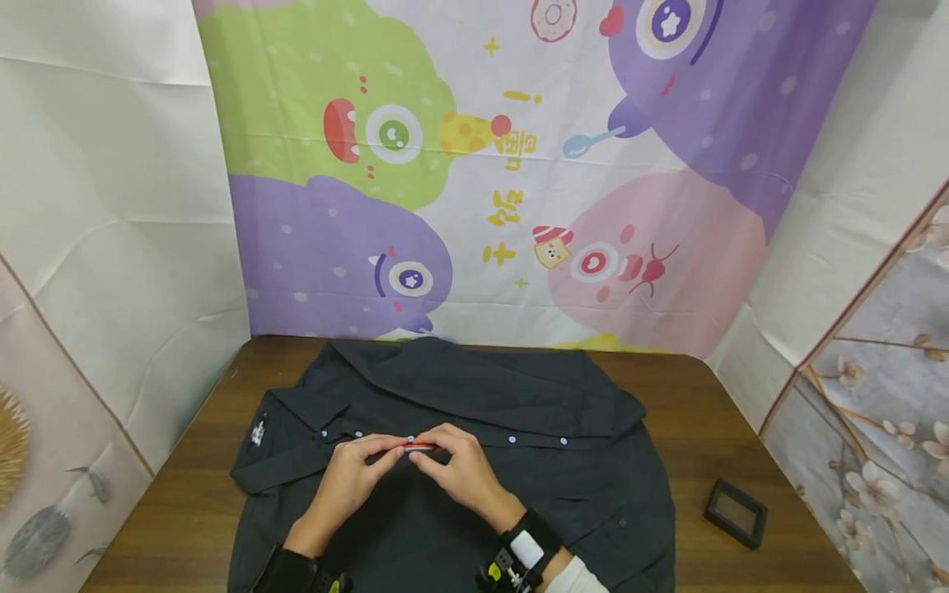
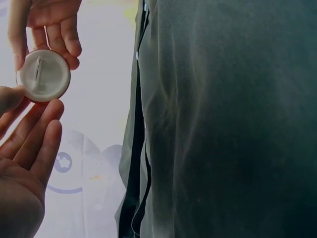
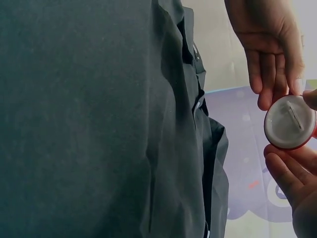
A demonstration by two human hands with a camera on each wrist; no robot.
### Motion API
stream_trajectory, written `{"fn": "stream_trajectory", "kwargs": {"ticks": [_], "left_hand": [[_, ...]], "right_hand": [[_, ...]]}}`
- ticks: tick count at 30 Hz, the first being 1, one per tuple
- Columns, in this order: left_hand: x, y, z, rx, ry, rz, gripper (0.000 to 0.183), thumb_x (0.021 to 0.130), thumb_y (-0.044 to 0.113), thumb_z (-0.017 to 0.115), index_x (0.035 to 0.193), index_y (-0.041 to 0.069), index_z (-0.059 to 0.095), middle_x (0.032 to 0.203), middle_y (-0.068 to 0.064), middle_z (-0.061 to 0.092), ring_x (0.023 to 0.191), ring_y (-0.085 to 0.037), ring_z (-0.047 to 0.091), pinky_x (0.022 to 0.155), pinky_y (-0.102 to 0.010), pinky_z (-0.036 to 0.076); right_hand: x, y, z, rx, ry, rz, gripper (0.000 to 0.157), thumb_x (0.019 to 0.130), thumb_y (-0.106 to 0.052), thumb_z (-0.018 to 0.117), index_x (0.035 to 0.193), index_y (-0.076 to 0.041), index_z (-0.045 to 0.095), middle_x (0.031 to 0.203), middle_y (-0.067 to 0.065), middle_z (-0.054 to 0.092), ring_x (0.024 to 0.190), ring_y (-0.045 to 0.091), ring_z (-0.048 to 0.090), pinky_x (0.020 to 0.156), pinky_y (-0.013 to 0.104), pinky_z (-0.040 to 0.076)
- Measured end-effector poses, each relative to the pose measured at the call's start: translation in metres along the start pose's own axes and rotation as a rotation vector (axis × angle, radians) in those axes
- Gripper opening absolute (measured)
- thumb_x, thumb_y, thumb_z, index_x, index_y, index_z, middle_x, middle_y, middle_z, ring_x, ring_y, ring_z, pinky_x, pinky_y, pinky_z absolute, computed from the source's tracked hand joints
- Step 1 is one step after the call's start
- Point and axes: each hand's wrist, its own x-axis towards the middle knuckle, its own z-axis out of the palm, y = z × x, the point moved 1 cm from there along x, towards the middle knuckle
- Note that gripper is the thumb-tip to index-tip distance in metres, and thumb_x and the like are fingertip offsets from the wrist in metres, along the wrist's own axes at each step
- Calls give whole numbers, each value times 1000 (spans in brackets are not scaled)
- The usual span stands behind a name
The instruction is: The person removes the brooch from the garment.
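A round pin-back button badge [image 1: 419, 447] with a red edge is held up over a dark button-up shirt [image 1: 534, 486]. My left hand [image 1: 350, 478] pinches one side of it between thumb and fingers. On the opposite side, my right hand [image 1: 465, 471] pinches it too. Both wrist views show the pale back of the badge [image 2: 52, 77] with its thin metal pin lying across it. The badge's front is hidden from those views. Beneath the hands, the shirt lies spread out, with several light buttons along its placket.
The shirt covers much of the brown wooden table [image 1: 704, 412]. To the right lies a small black rectangular frame [image 1: 736, 514]. A cartoon-printed cloth [image 1: 474, 313] hangs behind the table's far edge, with white sheeting on both sides.
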Motion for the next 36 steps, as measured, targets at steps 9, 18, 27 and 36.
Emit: {"fn": "stream_trajectory", "kwargs": {"ticks": [9, 18, 27, 36], "left_hand": [[2, 1, -2, 1, 12, -3, 16, 76, 2, 79, 91, 8, 78, 90, -1, 77, 84, -16, 74, 73, -28, 60], [1, -1, -1, -48, 26, 48, 21, 74, 0, 80, 92, 10, 79, 90, -1, 77, 84, -14, 74, 79, -4, 49], [-8, 0, 2, -66, 24, 72, 25, 71, -3, 81, 91, 11, 79, 91, 0, 77, 83, -15, 74, 80, -4, 49], [-3, -2, 2, -65, 32, 80, 22, 71, -1, 82, 89, 10, 79, 89, -1, 77, 82, -16, 74, 81, -3, 48]], "right_hand": [[4, -1, -3, 26, -20, 6, 17, 89, -20, 71, 102, -10, 75, 97, 2, 71, 88, 12, 68, 77, 21, 57], [5, -3, -4, 15, -34, 12, 16, 91, -25, 70, 97, -12, 76, 93, 1, 71, 84, 9, 66, 74, 21, 56], [-3, -3, 0, 24, -54, 18, 15, 90, -25, 71, 94, -13, 77, 91, 0, 70, 81, 7, 62, 72, 17, 53], [2, -3, -2, 10, -77, 26, 14, 89, -24, 72, 95, -12, 77, 92, 2, 72, 81, 8, 63, 71, 18, 54]]}}
